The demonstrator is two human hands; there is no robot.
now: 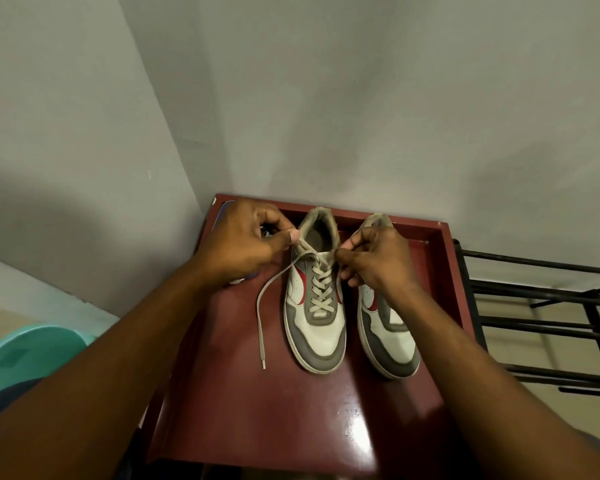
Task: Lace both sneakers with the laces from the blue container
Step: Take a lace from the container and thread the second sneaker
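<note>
Two white and grey sneakers with red trim stand side by side on a dark red table [264, 403], toes toward me. The left sneaker [317, 323] carries a grey lace [321, 289] crossed through its eyelets. My left hand [246, 237] pinches one lace end at the top left eyelet, and a long loose tail [261, 320] trails onto the table. My right hand [374, 258] pinches the lace at the top right eyelet and hides part of the right sneaker [390, 341], which shows no lace. The blue container [222, 211] is mostly hidden behind my left hand.
The table stands in a corner of grey walls [326, 98]. A black metal rack [541, 306] stands to its right. A teal plastic stool [25, 351] is at the lower left.
</note>
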